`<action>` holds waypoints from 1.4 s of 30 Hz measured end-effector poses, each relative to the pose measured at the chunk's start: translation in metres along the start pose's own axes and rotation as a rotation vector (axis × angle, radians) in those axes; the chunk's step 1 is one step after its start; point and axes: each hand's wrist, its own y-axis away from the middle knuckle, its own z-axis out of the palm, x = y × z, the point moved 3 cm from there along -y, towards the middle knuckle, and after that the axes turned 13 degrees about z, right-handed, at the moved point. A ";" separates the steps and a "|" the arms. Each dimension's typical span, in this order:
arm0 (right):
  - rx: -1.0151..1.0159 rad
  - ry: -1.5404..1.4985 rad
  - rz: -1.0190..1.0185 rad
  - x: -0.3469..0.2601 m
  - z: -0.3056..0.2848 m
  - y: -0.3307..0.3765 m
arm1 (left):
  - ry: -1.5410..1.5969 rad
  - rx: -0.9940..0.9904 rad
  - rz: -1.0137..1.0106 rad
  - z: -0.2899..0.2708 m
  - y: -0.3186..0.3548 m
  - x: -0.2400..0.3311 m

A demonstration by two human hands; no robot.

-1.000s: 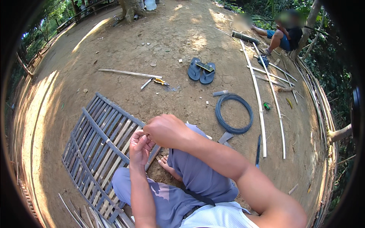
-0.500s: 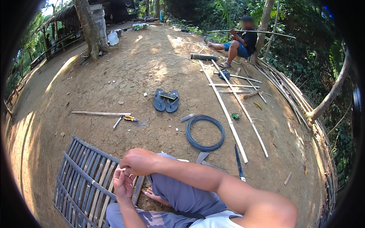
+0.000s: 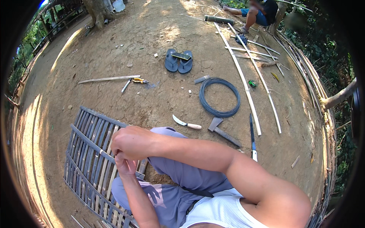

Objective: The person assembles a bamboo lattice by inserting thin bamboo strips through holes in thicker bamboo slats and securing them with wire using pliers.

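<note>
My right hand (image 3: 130, 142) is closed, its arm reaching across my raised knee. Right beneath it, my left hand (image 3: 126, 165) has its fingers drawn together and partly covered by the right. Whatever the fingers of both hands pinch is hidden. They are held over the edge of a slatted bamboo panel (image 3: 88, 131), dark-framed with some paler slats, which lies beside my left leg. Beyond my knee lie a curved-blade knife (image 3: 194, 126) with a light wooden handle and a hatchet (image 3: 227, 136).
A coil of dark wire (image 3: 201, 99), sandals (image 3: 178, 66), yellow-handled pliers (image 3: 140, 80) and a long dark blade (image 3: 251, 131) lie on the dirt. Pale bamboo strips (image 3: 243, 81) form a loose frame at right. Another person (image 3: 256, 15) sits at the far right.
The view has tipped downward, so the ground things sit higher and the curved knife and hatchet show fully. My right hand has come down over my left fingers.
</note>
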 end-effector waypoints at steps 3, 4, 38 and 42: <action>-0.029 0.009 0.013 0.001 0.001 0.001 | -0.060 0.033 -0.017 -0.007 0.012 0.008; -0.023 0.025 0.020 0.006 -0.003 0.004 | -0.048 0.018 -0.028 -0.001 0.006 -0.003; 0.189 -0.160 0.120 0.043 -0.035 0.009 | -1.099 0.610 -0.379 -0.183 0.360 -0.008; 0.197 -0.195 0.168 0.060 -0.033 -0.004 | -1.601 0.493 -0.055 -0.130 0.440 -0.082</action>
